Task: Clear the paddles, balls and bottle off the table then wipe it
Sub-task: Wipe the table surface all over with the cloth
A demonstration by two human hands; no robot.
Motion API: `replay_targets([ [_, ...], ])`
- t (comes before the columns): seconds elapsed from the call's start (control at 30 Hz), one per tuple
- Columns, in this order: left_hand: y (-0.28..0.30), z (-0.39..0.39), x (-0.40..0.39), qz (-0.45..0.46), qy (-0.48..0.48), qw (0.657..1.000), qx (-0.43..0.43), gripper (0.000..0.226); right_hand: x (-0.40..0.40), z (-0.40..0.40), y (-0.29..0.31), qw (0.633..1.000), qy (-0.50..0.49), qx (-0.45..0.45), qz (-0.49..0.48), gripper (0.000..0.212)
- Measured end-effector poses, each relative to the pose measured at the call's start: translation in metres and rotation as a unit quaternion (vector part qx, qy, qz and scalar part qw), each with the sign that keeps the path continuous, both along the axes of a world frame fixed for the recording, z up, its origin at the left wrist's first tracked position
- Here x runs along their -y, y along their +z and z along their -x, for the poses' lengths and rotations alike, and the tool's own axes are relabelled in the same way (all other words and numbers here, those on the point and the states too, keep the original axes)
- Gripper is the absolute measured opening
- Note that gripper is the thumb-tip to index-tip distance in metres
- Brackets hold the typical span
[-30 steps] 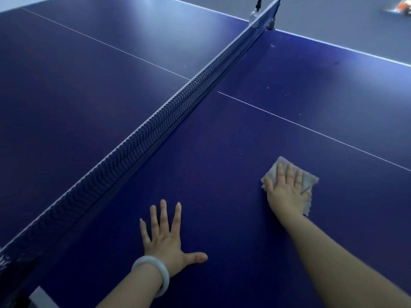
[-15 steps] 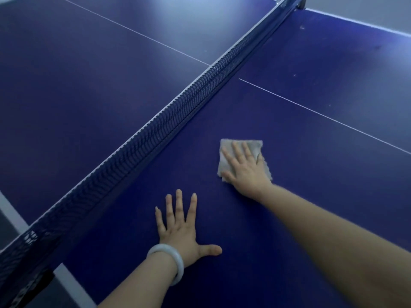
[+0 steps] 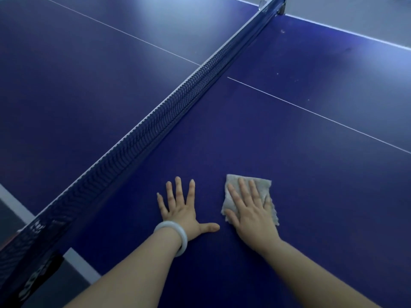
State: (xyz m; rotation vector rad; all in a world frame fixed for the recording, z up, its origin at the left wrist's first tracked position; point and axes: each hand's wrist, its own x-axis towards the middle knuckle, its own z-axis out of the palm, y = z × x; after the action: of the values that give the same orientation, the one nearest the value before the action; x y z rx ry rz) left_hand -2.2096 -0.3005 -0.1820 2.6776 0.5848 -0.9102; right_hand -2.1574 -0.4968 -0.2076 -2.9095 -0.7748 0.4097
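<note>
Wiping step: right hand (image 3: 251, 215) pressed flat on a grey cloth (image 3: 261, 187) on the blue counter (image 3: 311, 163), near side; left hand (image 3: 181, 210) splayed, grip released. No paddles, balls or bottle visible. Next: sweep toward unwiped far right

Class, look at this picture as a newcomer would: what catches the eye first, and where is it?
Two bare hands lie flat on the blue table near the bottom: the right hand presses a grey cloth, the left hand, with a white bangle on its wrist, rests beside it. The net runs diagonally from lower left to upper right.
</note>
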Motion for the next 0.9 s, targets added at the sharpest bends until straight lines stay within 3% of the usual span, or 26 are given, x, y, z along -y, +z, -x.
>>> replay_targets([
  [0.07,0.001,0.002,-0.001,0.008,-0.009,1.0,-0.001,0.14,0.025,-0.003,0.001,1.0,-0.002,-0.011,0.0,0.065],
  [0.27,0.005,0.031,-0.027,0.058,-0.069,0.995,0.048,0.125,0.049,0.004,0.007,0.959,-0.28,-0.021,0.026,0.065],
  [0.43,0.0,0.112,-0.028,0.01,-0.021,0.999,0.027,0.143,0.007,-0.005,0.021,0.918,-0.388,-0.079,0.026,0.065],
  [0.53,-0.002,0.123,-0.022,0.035,-0.016,0.999,0.024,0.148,-0.033,-0.02,0.028,0.94,-0.325,-0.103,0.019,0.066],
  [0.63,-0.001,0.12,-0.02,0.03,-0.014,0.999,0.019,0.151,-0.076,0.006,0.023,0.99,-0.116,-0.083,0.001,0.066],
  [0.73,-0.001,0.121,-0.019,0.033,-0.012,0.999,0.025,0.15,-0.073,0.072,0.01,0.999,0.018,-0.027,-0.008,0.065],
  [0.83,-0.001,0.119,-0.019,0.032,-0.015,0.999,0.016,0.149,-0.008,0.114,0.001,0.999,0.033,-0.003,0.017,0.065],
  [0.9,-0.001,0.118,-0.019,0.028,-0.014,0.999,0.008,0.15,0.051,0.114,0.0,0.997,-0.07,-0.006,0.034,0.064],
])
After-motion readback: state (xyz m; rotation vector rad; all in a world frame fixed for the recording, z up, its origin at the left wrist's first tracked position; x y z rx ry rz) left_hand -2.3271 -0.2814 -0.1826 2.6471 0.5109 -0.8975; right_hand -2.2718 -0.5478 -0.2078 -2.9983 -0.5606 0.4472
